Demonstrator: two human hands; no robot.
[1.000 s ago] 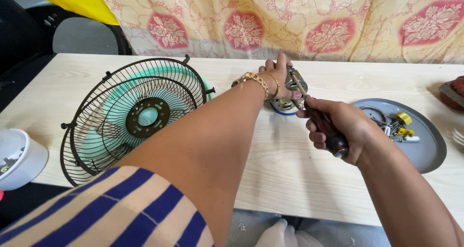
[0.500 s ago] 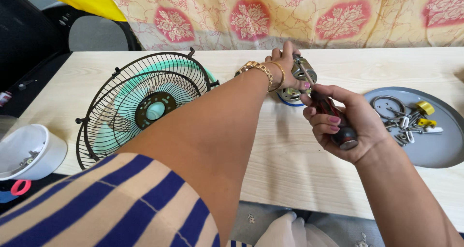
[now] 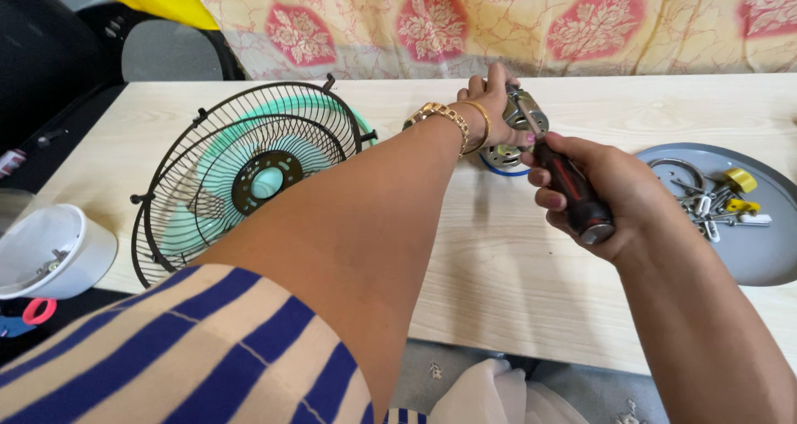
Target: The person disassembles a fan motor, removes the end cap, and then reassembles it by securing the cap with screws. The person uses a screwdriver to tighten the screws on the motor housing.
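Left hand (image 3: 491, 100) clamps a round metal fan motor (image 3: 516, 129), tilted on the pale wood-grain table (image 3: 498, 266). Right hand (image 3: 602, 196) fists around a screwdriver (image 3: 563, 175) with a glossy dark red-black handle, its shaft touching the motor top. Left of the motor: black wire fan guard (image 3: 241, 175) over teal blades. Right of it: grey round tray (image 3: 760, 254) of small metal parts.

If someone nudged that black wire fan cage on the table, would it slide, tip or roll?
The fan cage stands tilted on its round rim, so a nudge would probably rock or roll it. Being open wire with thin green blades inside, it looks light for its size. The wires seem stiff, though they might bend under hard pressure.
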